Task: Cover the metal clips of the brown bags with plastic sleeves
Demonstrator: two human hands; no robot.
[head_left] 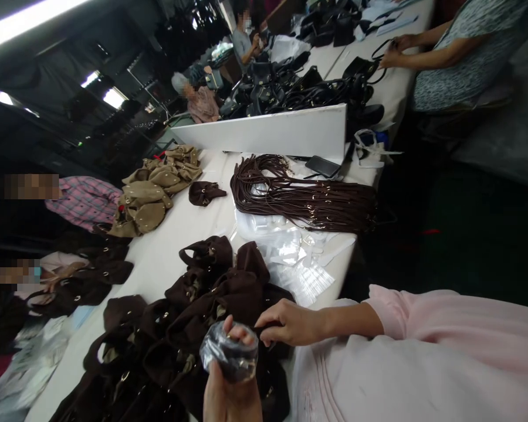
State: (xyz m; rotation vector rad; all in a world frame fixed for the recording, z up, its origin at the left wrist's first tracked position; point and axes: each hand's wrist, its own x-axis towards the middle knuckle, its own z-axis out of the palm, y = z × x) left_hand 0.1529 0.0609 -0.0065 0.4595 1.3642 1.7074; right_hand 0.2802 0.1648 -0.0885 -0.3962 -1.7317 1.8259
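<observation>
My left hand [231,395] reaches up from the bottom edge, its thumb and fingers closed around a small dark bundle in clear plastic [231,354]. Beside it, my right hand [290,323] comes from a pink sleeve with thumb and forefinger brought together near the bundle. Something thin and dark may be between those fingertips, too small to make out. A heap of dark brown handbags [220,299] with metal fittings lies around and behind both hands.
Dark brown straps [299,199] lie beyond clear plastic bags [305,281]. A black phone-like slab [323,166] rests near a white partition [268,132]. Tan bags [152,190] are piled at the far side. Other people sit around the table, one handling a black strap [381,58].
</observation>
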